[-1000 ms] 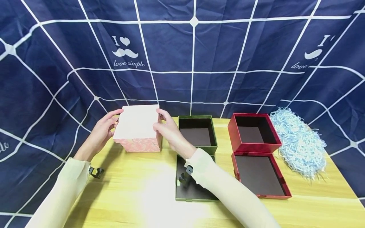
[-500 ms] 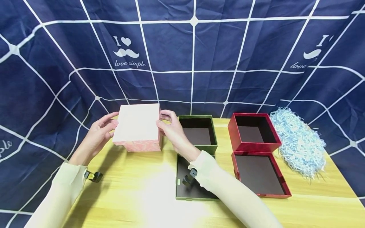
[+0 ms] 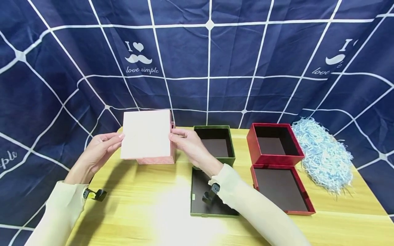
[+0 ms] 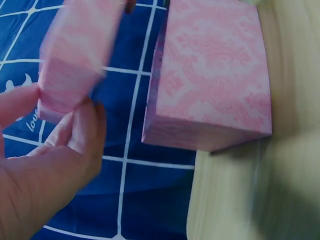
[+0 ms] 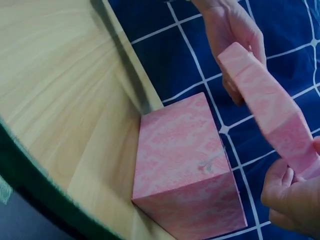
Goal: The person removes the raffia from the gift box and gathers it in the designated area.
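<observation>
A pink box lid [image 3: 146, 135] with a pale top is held between both hands, lifted off its pink patterned box base [image 3: 157, 160]. My left hand [image 3: 97, 150] pinches the lid's left edge between thumb and fingers. On the opposite edge my right hand [image 3: 192, 145] grips it the same way. In the left wrist view the lid [image 4: 75, 55] is apart from the base [image 4: 215, 65], with blue cloth showing between them. The right wrist view shows the base [image 5: 180, 150] standing on the table and the lid [image 5: 272, 107] tilted above it. The inside of the base is mostly hidden.
Right of the pink box stands an open green box [image 3: 215, 159], its upturned lid [image 3: 197, 205] in front, partly under my right forearm. Further right are an open red box [image 3: 258, 147] and its upturned lid [image 3: 280, 188]. Light-blue shredded paper [image 3: 323, 157] lies at the far right.
The pink lid has risen off its base and shifted slightly left, held in both hands. Part of the base's rim now shows at its right. The other boxes and shredded paper stay put.
</observation>
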Demonstrator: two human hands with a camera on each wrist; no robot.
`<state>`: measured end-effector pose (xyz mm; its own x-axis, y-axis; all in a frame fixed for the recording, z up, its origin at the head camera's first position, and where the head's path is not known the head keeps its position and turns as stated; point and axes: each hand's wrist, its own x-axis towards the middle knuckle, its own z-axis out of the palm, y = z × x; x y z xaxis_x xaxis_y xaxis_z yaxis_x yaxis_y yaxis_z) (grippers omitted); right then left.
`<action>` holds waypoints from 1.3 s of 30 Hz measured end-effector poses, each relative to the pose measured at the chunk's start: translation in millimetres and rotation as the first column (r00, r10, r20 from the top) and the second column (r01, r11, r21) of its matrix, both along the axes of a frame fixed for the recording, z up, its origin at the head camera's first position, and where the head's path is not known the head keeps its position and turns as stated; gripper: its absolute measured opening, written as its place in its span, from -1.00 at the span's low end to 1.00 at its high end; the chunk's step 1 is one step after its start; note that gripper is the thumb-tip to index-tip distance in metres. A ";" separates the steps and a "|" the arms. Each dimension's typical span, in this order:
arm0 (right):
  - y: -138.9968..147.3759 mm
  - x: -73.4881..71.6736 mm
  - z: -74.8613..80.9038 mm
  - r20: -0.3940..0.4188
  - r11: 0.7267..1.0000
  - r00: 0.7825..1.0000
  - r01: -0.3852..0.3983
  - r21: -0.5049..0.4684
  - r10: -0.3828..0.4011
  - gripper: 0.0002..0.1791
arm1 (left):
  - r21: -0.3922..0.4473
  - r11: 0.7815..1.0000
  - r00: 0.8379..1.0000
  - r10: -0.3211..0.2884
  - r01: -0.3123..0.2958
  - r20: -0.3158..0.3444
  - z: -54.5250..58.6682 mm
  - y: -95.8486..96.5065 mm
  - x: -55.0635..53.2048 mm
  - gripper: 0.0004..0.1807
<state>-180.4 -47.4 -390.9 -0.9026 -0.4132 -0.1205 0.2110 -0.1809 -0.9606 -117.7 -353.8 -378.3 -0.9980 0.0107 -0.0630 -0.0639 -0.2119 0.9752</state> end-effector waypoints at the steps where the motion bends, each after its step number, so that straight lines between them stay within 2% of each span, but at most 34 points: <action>1: 1.6 1.0 0.8 -0.014 1.000 1.000 -0.004 0.012 0.004 -0.54 | -0.002 1.000 1.000 -0.003 0.003 -0.004 0.6 0.7 0.7 -0.77; 4: 6.8 4.5 2.8 -0.085 0.998 0.996 -0.007 0.066 0.013 -0.52 | -0.026 1.000 1.000 -0.002 0.001 -0.004 2.3 2.8 3.5 -0.77; 7: 11.9 8.7 6.4 -0.185 0.990 0.982 0.005 0.140 0.022 -0.50 | -0.045 0.999 1.000 0.011 -0.012 -0.017 4.2 4.6 8.1 -0.76; 11: 16.9 13.5 9.9 -0.262 0.975 0.964 0.013 0.223 0.047 -0.45 | -0.034 0.999 0.995 0.010 -0.013 -0.103 6.7 5.5 15.3 -0.72; 15: 19.9 17.8 11.1 -0.259 0.981 0.961 -0.047 0.190 0.096 -0.36 | -0.011 0.998 0.976 -0.069 0.068 -0.207 7.5 3.6 22.6 -0.69; 18: 20.8 21.6 11.8 -0.236 0.987 0.963 -0.102 0.121 0.129 -0.31 | -0.021 0.987 0.956 -0.161 0.161 -0.244 8.1 -0.2 26.3 -0.69; 21: 20.8 25.7 12.6 -0.206 0.989 0.967 -0.140 0.049 0.148 -0.31 | -0.014 0.969 0.930 -0.241 0.247 -0.278 9.4 -5.2 28.4 -0.62; 26: 22.8 32.1 15.3 -0.162 0.988 0.975 -0.154 0.009 0.153 -0.36 | 0.050 0.939 0.896 -0.309 0.341 -0.318 10.7 -11.8 31.6 -0.51; 30: 24.1 37.5 16.0 -0.121 0.988 0.981 -0.151 -0.013 0.149 -0.41 | 0.068 0.919 0.881 -0.350 0.389 -0.318 9.2 -14.6 34.6 -0.48; 32: 24.0 41.0 14.5 -0.094 0.991 0.987 -0.135 -0.024 0.133 -0.43 | 0.063 0.918 0.883 -0.354 0.390 -0.308 7.7 -15.4 36.5 -0.49; 36: 23.6 49.3 10.1 -0.035 0.995 0.996 -0.086 -0.048 0.084 -0.49 | 0.018 0.956 0.926 -0.278 0.293 -0.257 3.3 -15.2 42.6 -0.54; 39: 23.6 54.4 7.8 -0.023 0.997 0.998 -0.063 -0.039 0.062 -0.58 | -0.045 0.974 0.948 -0.226 0.221 -0.226 -0.1 -14.9 47.0 -0.60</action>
<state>-126.0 -23.8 -383.1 -0.8771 -0.4730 -0.0838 0.2025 -0.2057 -0.9574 -70.8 -368.7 -378.3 -0.9578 0.2363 0.1636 0.1172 -0.1989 0.9730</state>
